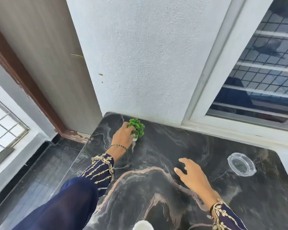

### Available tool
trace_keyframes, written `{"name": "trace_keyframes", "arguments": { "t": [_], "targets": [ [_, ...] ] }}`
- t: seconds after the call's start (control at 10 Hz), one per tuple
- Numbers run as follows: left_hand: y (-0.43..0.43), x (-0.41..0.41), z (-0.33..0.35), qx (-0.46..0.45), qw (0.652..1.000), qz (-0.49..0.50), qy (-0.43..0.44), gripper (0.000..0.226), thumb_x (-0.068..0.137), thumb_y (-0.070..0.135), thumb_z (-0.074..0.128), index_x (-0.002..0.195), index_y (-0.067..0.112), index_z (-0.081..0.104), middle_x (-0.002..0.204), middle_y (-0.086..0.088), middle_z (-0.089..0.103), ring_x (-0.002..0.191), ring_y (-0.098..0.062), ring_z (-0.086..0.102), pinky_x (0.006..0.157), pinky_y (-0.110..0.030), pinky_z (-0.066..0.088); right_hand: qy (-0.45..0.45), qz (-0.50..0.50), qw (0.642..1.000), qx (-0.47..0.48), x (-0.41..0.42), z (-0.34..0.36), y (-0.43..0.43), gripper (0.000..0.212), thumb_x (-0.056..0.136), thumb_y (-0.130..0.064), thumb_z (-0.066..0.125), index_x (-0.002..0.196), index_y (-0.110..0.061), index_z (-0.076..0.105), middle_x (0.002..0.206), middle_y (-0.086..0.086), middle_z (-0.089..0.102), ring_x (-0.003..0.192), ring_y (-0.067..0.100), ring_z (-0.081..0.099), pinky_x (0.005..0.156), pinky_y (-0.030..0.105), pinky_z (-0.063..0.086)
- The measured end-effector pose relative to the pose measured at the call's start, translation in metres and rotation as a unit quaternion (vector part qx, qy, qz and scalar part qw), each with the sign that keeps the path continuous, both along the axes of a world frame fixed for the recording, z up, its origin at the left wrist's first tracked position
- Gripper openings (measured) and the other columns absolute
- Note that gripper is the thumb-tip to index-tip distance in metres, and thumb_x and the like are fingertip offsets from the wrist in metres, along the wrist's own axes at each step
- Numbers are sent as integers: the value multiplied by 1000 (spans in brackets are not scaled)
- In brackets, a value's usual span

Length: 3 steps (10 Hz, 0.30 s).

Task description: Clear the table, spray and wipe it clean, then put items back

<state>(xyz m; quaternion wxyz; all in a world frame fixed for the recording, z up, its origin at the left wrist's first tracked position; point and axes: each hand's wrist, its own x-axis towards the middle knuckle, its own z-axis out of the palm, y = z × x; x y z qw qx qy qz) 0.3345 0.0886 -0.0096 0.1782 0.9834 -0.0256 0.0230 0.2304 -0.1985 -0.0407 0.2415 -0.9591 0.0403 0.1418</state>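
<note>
Left hand: fingers closed around small potted plant.
Right hand: spread open, empty, over table.
Technique: pot should be kept upright when moved.

You have one small green plant under the fingers of your left hand. One clear glass dish sits well apart to the right of your right hand. One white rounded object shows below and between your two hands; what it is cannot be told.
</note>
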Motion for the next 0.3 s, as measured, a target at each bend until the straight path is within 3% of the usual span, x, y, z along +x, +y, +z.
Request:
{"name": "trace_keyframes", "arguments": {
  "t": [0.1, 0.3],
  "targets": [
    [1, -13, 4, 32, 999, 12, -5, 26, 90, 21, 58, 114, 28, 65, 146, 0, 36, 107, -26, 60, 78, -42, 57, -3, -6, 1000, 1, -16, 0, -7, 49, 98, -46, 56, 143, -28, 46, 150, -7, 48, 131, 15, 53, 106, 41, 49],
    [-8, -55, 27, 91, 995, 11, -49, 29, 89, 29, 60, 118, 32, 62, 149, -2, 35, 110, -26, 58, 76, -39, 57, -22, -10, 1000, 2, -61, 9, -18, 49, 98, -44, 57, 142, -25, 47, 146, -6, 51, 128, 16, 54, 102, 40, 49]
  ]
}}
